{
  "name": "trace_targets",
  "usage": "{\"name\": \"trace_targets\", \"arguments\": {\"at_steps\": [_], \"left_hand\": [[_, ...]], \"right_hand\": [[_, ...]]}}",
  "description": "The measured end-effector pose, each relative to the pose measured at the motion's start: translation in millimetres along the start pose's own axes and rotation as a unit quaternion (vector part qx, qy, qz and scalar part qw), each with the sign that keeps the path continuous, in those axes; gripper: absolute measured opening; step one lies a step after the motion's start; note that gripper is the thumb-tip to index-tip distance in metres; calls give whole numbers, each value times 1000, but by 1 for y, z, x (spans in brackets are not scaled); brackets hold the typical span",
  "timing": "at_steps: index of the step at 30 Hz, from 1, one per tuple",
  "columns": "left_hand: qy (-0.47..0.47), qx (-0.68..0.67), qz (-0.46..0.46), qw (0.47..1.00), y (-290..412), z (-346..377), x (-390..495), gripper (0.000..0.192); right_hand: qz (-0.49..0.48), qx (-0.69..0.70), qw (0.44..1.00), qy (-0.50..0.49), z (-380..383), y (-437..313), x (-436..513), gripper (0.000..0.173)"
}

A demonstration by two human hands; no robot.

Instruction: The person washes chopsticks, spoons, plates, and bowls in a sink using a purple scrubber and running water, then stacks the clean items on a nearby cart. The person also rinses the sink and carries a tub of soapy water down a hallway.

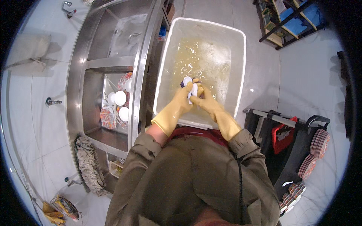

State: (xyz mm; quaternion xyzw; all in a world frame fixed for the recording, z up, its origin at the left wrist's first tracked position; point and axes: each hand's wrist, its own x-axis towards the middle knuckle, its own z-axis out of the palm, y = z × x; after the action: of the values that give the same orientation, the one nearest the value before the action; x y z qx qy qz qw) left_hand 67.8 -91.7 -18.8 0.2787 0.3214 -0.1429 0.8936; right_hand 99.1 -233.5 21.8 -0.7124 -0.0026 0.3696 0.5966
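Note:
My left hand (pixel 183 95), in a yellow rubber glove, grips white soup spoons (pixel 194 89) with its thumb over them. My right hand (pixel 208 103), gloved the same way, holds the spoons from the other side, its thumb by the handles. Dark purple material (pixel 182 84), perhaps a scrubbing cloth, shows behind one spoon's bowl (pixel 187 81); which fingers hold it is hidden. Both hands are over a large white plastic tub (pixel 245 56) holding cloudy, yellowish water (pixel 188 53). The exact number of spoons is hard to tell.
Left of the tub runs a stainless steel sink unit (pixel 135 84); one basin holds white bowls (pixel 120 98) and patterned dishes (pixel 107 117). To the right, a dark cart (pixel 294 158) bears stacked plates (pixel 319 144) and small bowls (pixel 291 196). A rack (pixel 282 25) stands at the upper right.

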Motion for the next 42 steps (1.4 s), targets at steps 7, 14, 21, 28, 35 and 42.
{"name": "trace_targets", "arguments": {"at_steps": [7,14,21,28,35,42], "left_hand": [[104,85,41,990,5,0,-14,35],[136,297,66,943,-7,-10,-8,56],[197,465,68,861,12,4,-30,66],[287,598,192,723,13,16,-25,56],[144,570,129,798,3,34,2,40],[166,626,90,756,4,20,54,26]], "right_hand": [[155,-30,984,-86,-14,20,22,38],[82,133,988,-17,9,43,37,17],[133,-57,988,-55,-22,32,33,15],[70,-492,867,33,-48,13,16,24],[-106,-699,707,21,-35,-1,18,32],[-102,-720,687,-17,-33,-11,34,30]]}}
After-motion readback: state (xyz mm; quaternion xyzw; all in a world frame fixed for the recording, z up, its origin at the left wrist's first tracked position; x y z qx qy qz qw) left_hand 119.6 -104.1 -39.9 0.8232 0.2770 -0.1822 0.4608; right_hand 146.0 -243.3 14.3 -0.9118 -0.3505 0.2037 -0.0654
